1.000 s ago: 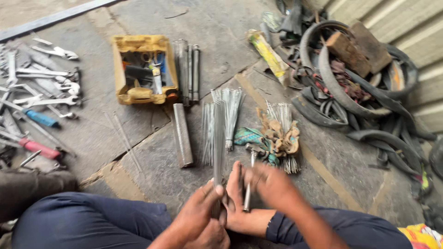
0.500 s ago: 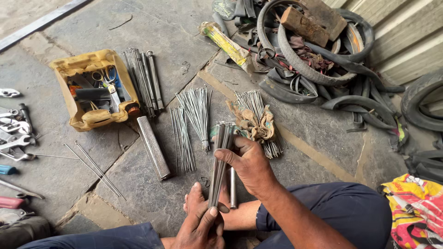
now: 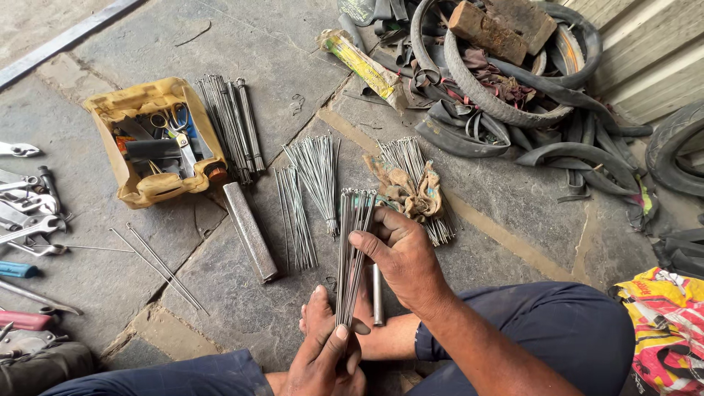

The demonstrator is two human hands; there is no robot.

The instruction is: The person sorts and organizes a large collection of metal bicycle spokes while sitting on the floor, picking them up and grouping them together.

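The left hand [image 3: 323, 363] pinches the near end of a bundle of thin metal spokes [image 3: 351, 253], thumb pressed on top and fingers curled under. The right hand [image 3: 400, 257] grips the same bundle higher up, its thumb across the front and its fingers wrapped behind, so both hands are closed on it. The bundle stands almost upright, just in front of the person's knees, with its far ends fanned a little. A bare foot [image 3: 317, 312] lies under the bundle, and a short metal rod [image 3: 377, 293] rests on the ground just beside it.

Further out on the stone floor [image 3: 513, 198] lie more loose spokes [image 3: 314, 176] in flat fans, and another bunch tied with a dirty rag [image 3: 407, 192] to the right. A flat metal bar [image 3: 251, 231] lies to the left of them. Beyond it, a yellow tub [image 3: 158, 187] holds scissors and small tools, with darker rods [image 3: 231, 125] against its right side. Wrenches [image 3: 26, 213] are spread at the far left. Old tyres [image 3: 506, 95] and inner tubes are piled at the far right, with bricks [image 3: 499, 22] on top.
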